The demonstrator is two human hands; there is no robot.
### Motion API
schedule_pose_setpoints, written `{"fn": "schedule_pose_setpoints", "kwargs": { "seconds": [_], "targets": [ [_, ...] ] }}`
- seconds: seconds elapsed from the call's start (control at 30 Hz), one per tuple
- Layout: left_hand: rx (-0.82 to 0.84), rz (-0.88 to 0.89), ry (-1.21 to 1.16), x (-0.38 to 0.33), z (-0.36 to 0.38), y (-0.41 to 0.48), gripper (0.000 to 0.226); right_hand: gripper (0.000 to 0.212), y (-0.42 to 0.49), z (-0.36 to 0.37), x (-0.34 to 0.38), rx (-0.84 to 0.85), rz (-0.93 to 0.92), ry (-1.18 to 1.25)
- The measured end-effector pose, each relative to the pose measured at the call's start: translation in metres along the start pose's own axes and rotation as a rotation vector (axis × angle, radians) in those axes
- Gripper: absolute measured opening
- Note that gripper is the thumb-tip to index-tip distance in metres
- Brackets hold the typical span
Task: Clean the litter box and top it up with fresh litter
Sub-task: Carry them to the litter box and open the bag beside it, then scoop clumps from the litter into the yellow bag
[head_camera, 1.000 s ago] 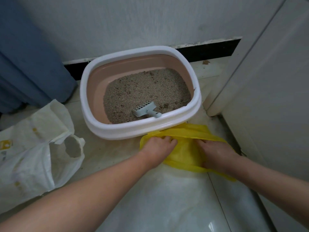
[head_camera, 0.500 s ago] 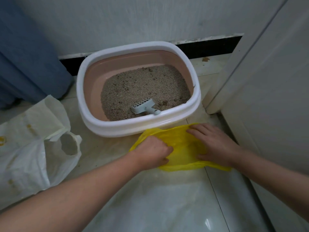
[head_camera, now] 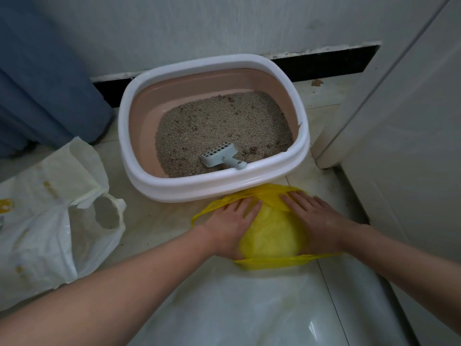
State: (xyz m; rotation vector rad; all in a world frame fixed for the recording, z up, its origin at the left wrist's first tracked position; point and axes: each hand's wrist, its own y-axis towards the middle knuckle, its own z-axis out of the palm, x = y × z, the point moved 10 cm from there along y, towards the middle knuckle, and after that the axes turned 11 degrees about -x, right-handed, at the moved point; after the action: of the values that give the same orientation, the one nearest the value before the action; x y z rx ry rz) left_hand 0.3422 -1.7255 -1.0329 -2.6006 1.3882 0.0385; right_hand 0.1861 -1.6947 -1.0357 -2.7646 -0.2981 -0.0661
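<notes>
Two hands in view, both bare, both palm-down. Left hand (head_camera: 230,226) lies flat on the left part of one yellow plastic bag (head_camera: 272,236), fingers straight and close together, pointing away from the person toward the box. Right hand (head_camera: 316,221) lies flat on the bag's right part, fingers straight and slightly spread, angled inward to the left. Neither hand curls round anything. They press on the bag from either side, apart from each other, with a rounded bulge of yellow film between them. Both forearms are bare; the left one crosses in from the low left corner.

The bag lies on the pale tiled floor (head_camera: 237,308). Its far edge meets the near wall of the box; touching or tucked under, cannot tell.

Just beyond the fingertips: one litter box (head_camera: 199,189), white rim, pink inner tub. Inside is one bed of grey-brown litter (head_camera: 219,121) with several darker clumps. One pale grey slotted scoop (head_camera: 222,156) lies on the litter at the near side, handle end against the near rim.

Left of the left hand, well apart: one white plastic bag (head_camera: 50,221), crumpled, yellowish stains, one handle loop open. Beyond it, one blue curtain (head_camera: 37,83). Right of the right hand: one white panel (head_camera: 411,146). Behind the box, a white wall (head_camera: 199,28) with a black skirting strip (head_camera: 324,63).
</notes>
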Motion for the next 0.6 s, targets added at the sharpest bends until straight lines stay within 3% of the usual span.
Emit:
{"fn": "schedule_pose_setpoints", "kwargs": {
  "seconds": [0.13, 0.33, 0.43, 0.5, 0.6],
  "targets": [
    [-0.021, -0.107, -0.092, 0.019, 0.004, -0.007, 0.128, 0.136, -0.003, 0.005, -0.006, -0.02, -0.019, -0.001],
    [-0.015, -0.087, -0.093, 0.019, 0.005, -0.013, 0.127, 0.138, -0.003, 0.006, -0.009, -0.009, -0.017, -0.074],
    [-0.185, 0.08, -0.02, -0.004, -0.016, -0.015, 0.116, 0.137, -0.003, -0.002, 0.005, -0.047, -0.018, -0.048],
    [-0.287, 0.235, 0.032, -0.028, -0.026, -0.019, 0.108, 0.129, -0.005, -0.015, 0.02, -0.163, -0.074, -0.006],
    [-0.279, 0.257, 0.083, -0.035, -0.027, -0.014, 0.108, 0.124, -0.005, -0.026, 0.03, -0.253, -0.117, 0.036]
  ]
}}
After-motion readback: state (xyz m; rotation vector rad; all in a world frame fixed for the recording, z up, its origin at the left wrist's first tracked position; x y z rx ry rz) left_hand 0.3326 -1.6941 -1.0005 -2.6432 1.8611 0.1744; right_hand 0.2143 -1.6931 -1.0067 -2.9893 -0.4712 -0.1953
